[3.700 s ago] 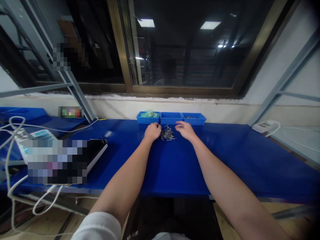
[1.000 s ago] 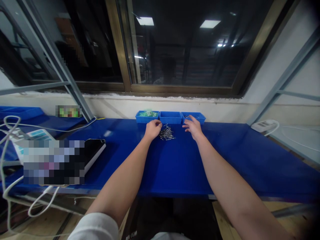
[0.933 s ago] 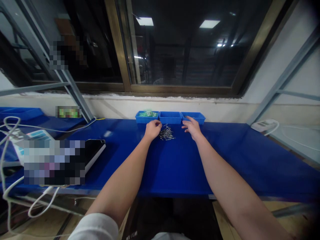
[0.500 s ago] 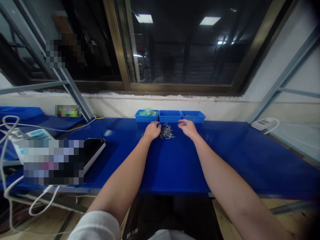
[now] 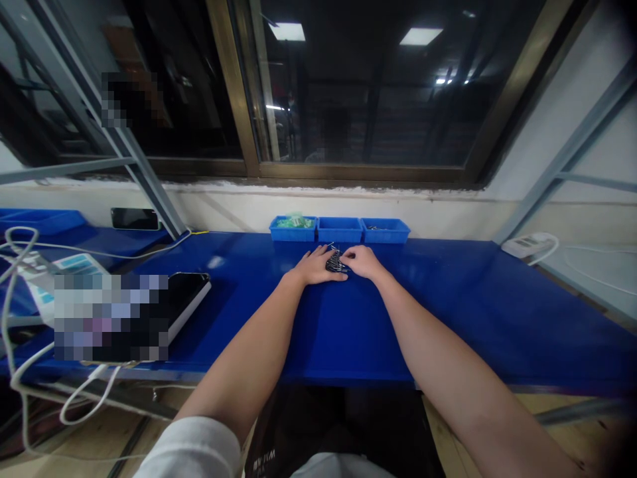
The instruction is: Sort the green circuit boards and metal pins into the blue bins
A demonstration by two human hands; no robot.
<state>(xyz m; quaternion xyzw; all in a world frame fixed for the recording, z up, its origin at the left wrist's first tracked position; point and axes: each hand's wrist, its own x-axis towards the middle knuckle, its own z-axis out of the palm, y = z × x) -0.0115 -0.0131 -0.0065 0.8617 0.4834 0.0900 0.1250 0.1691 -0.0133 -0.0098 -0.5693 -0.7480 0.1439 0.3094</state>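
A small pile of thin metal pieces (image 5: 336, 261), like screws or nails, lies on the blue table between my hands. My left hand (image 5: 314, 266) lies open over the pile's left side, fingers apart and thumb stretched along its near edge. From the right, my right hand (image 5: 363, 261) reaches to the pile with its fingers bent and pressed together. What sits between those fingertips is too small to make out. Part of the pile is hidden by both hands.
Behind the pile, three blue bins stand in a row: a left bin (image 5: 292, 235) with green-and-white bits, a middle bin (image 5: 339, 232), and a right bin (image 5: 385, 234) with small metal pieces. A dark-screened device (image 5: 186, 292) and white cables (image 5: 10, 318) are at left; a power strip (image 5: 528, 244) at right.
My left hand has spread its fingers and moved right over the pile. My right hand has moved left to the pile, and its fingers have closed. The pile looks more tightly gathered.
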